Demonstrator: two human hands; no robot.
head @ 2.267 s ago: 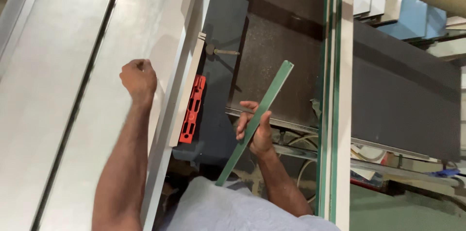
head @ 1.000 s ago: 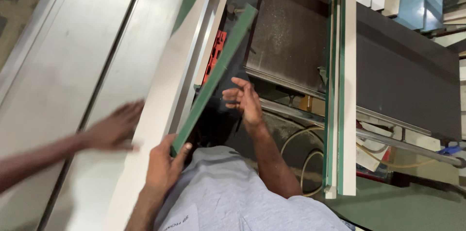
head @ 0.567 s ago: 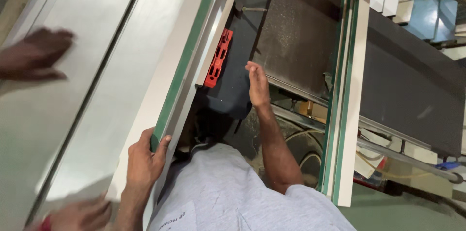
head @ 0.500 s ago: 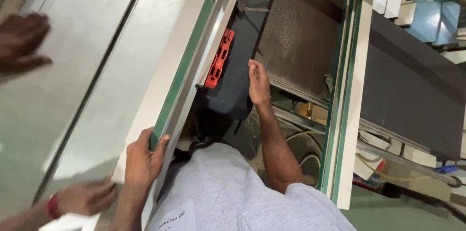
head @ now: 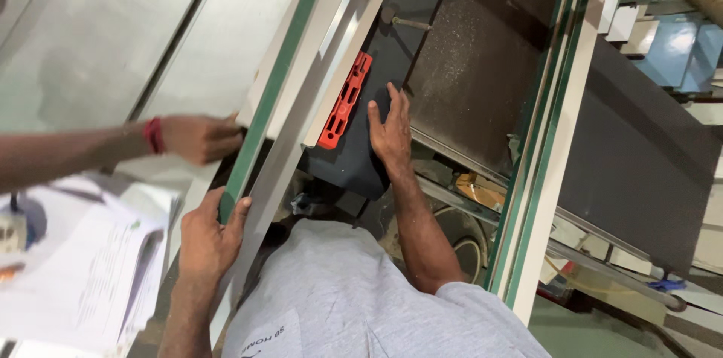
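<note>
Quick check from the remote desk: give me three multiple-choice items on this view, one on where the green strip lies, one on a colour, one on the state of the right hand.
1. Where does the green strip lie?
A. Along the white panel
B. On the stack of papers
C. Across the dark plate

2. What colour is the slotted part beside the right hand?
A. Blue
B. Red-orange
C. Yellow

3. What is the right hand doing?
A. Gripping the green strip
B. Holding a pen
C. Resting flat and open on the dark housing

Answers: 1 A, the strip runs lengthwise on the panel, its near end held by the left hand. 2 B, the part is plainly red-orange. 3 C, the fingers are spread on the housing and hold nothing.
</note>
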